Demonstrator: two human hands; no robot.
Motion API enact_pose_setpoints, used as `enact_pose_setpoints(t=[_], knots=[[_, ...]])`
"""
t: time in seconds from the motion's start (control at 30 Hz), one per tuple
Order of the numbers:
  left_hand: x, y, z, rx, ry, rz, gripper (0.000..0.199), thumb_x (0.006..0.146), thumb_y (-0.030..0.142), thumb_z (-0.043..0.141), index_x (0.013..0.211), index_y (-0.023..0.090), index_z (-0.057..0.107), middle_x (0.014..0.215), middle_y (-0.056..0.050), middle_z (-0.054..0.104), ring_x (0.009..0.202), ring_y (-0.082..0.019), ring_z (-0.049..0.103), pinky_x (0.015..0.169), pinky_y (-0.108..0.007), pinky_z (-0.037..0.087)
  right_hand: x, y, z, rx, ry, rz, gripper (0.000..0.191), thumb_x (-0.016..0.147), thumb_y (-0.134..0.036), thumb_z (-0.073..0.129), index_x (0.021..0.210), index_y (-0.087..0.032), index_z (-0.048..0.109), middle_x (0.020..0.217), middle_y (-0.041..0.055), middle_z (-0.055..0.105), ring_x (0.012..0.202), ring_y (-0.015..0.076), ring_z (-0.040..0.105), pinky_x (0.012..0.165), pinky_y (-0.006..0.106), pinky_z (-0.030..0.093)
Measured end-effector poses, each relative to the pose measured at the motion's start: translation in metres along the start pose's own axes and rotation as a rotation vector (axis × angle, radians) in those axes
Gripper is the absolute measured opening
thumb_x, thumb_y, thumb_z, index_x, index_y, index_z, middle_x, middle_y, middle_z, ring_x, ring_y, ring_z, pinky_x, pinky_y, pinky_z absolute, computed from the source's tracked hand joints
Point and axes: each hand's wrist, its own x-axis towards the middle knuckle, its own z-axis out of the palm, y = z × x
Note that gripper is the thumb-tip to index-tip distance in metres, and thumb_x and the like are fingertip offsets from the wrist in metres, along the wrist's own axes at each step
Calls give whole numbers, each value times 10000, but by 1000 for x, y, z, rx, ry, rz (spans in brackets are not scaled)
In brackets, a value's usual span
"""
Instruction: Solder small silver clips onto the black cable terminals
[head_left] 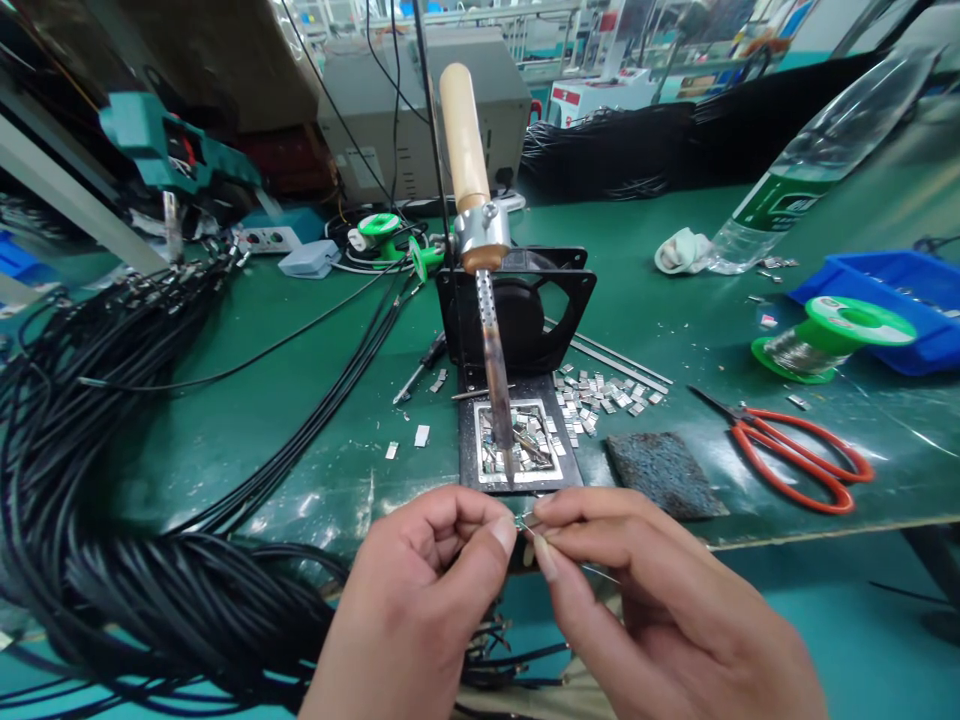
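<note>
in the head view, the small green part (520,521) sits at lower centre, just below the tip of the upright soldering iron (486,295). the left hand (431,585) has its grip pinching that part between thumb and forefinger; the right hand (652,580) seems to pinch a thin wire (529,531) beside it, too fine to make out well. the step in hand looks like lining the two up near the iron; the next move likely calls for steady fingertips kept off the hot metal.

the iron has a smooth wooden handle and a perforated, heat-darkened shaft. right of centre, flat silvery tabs (600,395) lie scattered on the glossy green counter (322,420), near a rough, square grey-blue pad (660,470). glossy black cables (75,480) sweep down the left side.
</note>
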Motion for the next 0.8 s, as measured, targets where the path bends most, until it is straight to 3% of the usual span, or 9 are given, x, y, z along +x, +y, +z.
enact_pose_setpoints(t=[0.2, 0.37, 0.8], knots=[[0, -3, -2, -11, 10, 5, 257, 878, 405, 685, 793, 163, 672, 565, 78, 379, 536, -96, 224, 465, -215, 224, -3, 8, 7, 29, 87, -95, 113, 901, -105, 661, 873, -214, 672, 958, -5, 752, 823, 80, 740, 826, 138, 619], [2, -1, -3, -28, 3, 8, 265, 868, 414, 704, 802, 158, 681, 579, 68, 419, 540, -93, 246, 470, -206, 249, 1, 5, 5, -2, 32, -63, 131, 893, -87, 681, 896, -218, 668, 989, -19, 751, 876, 66, 737, 847, 115, 605], [7, 3, 0, -69, 32, 12, 238, 816, 383, 752, 762, 160, 691, 528, 89, 372, 502, -77, 203, 427, -201, 186, 7, 5, 7, 7, 62, -78, 148, 894, -65, 671, 897, -213, 669, 977, -18, 747, 876, 63, 733, 852, 113, 601]])
